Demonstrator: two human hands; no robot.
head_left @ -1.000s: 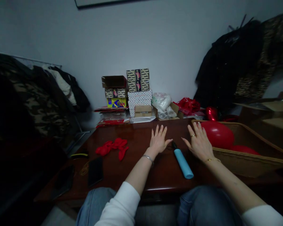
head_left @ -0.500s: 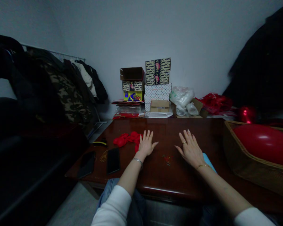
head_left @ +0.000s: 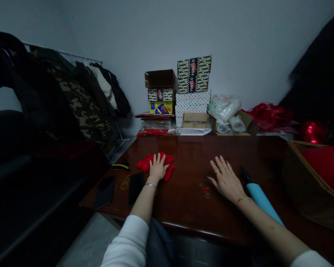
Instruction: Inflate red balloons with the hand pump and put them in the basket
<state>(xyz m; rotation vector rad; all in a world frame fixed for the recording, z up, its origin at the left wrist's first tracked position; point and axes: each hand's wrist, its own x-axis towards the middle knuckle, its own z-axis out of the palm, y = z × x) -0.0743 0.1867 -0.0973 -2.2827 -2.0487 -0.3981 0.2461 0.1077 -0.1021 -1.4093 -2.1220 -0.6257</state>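
Observation:
My left hand (head_left: 157, 170) lies with spread fingers over a pile of red, soft-looking pieces, perhaps uninflated balloons (head_left: 144, 163), on the dark wooden table (head_left: 180, 200). Whether it presses on them I cannot tell. My right hand (head_left: 225, 179) is stretched flat with fingers apart, over the table and holding nothing. Just right of it lies a light blue hand pump (head_left: 263, 202) with a black nozzle, partly behind my forearm. Between the hands is a small cluster of thin red and green bits (head_left: 205, 191), too small to name.
At the left are two dark phone-like slabs (head_left: 105, 191), yellow string (head_left: 125, 182) and a black-and-yellow item (head_left: 121, 165). A wicker basket (head_left: 297, 185) holding a red balloon (head_left: 327, 163) stands right. Stacked boxes (head_left: 193, 102) are behind the table; coats (head_left: 75, 100) hang left.
My left hand has moved left onto the red pile. My right hand stays spread at nearly the same spot. The view has shifted, and more of the blue pump shows.

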